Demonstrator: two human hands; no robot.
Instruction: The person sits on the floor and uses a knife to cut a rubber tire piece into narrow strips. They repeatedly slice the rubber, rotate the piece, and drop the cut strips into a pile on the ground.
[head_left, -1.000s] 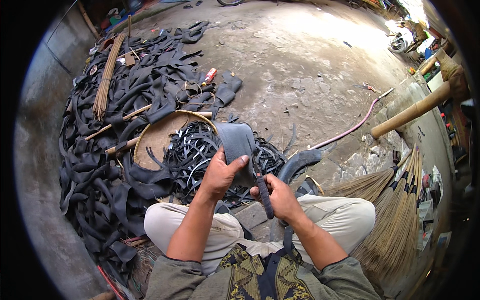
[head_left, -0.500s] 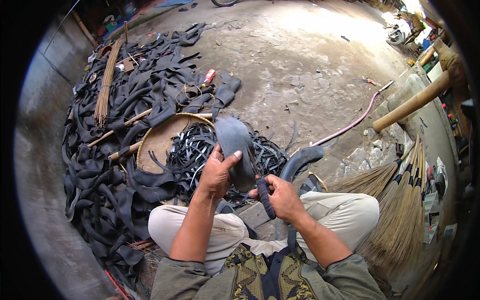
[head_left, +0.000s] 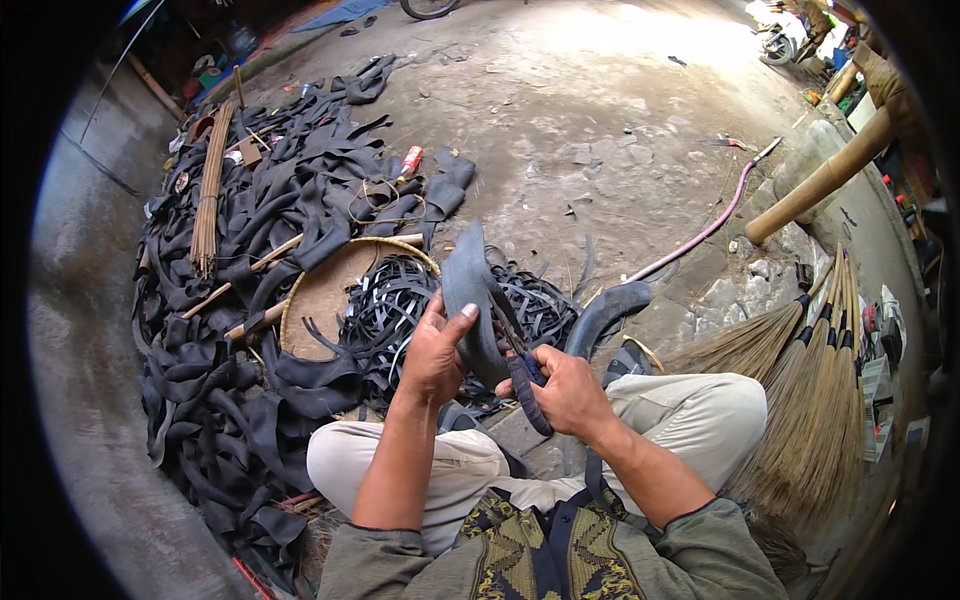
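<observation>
I sit cross-legged on the ground. My left hand [head_left: 435, 350] grips a wide piece of black rubber inner tube [head_left: 468, 290], held upright in front of me. My right hand [head_left: 565, 392] is closed around the dark handles of a pair of scissors [head_left: 520, 370], whose blades reach up into the rubber's right edge. Just beyond my hands lies a heap of thin black rubber strips [head_left: 400, 305], partly on a round woven tray [head_left: 325, 290].
A big pile of black inner tube pieces [head_left: 240, 300] covers the ground at my left, with bamboo sticks [head_left: 208, 195] among them. Straw brooms [head_left: 810, 390] lie at my right. A pink hose [head_left: 700, 232] crosses the concrete; a thick bamboo pole [head_left: 820, 180] slants at far right.
The rubber piece has turned more edge-on and upright. My left thumb has shifted up along it, and my right hand with the scissors sits a little lower against its right edge.
</observation>
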